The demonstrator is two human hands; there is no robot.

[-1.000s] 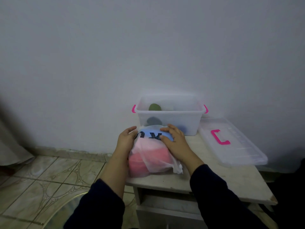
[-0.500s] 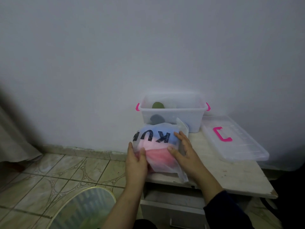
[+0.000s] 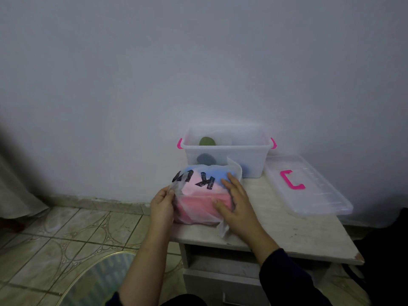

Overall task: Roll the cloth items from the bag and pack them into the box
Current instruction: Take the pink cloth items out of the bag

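A thin white plastic bag (image 3: pixel 198 196) with black letters lies on the left front of a small table (image 3: pixel 287 226). Blue, light pink and red cloth shows through it. My left hand (image 3: pixel 162 205) pinches the bag's left edge at its opening. My right hand (image 3: pixel 237 203) lies flat with spread fingers on the bag's right side. Behind the bag stands a clear plastic box (image 3: pixel 227 149) with pink latches. Inside it are a green roll (image 3: pixel 207 142) and a dark grey roll (image 3: pixel 206 159).
The box's clear lid (image 3: pixel 306 184) with a pink handle lies on the table's right side. A grey wall stands right behind the box. Left of the table is a tiled floor with a round glass top (image 3: pixel 95 281) near my left arm.
The bag has turned and settled lower on the table. My left hand moved from under its front to the left edge and now pinches the plastic. My right hand stayed on the right side.
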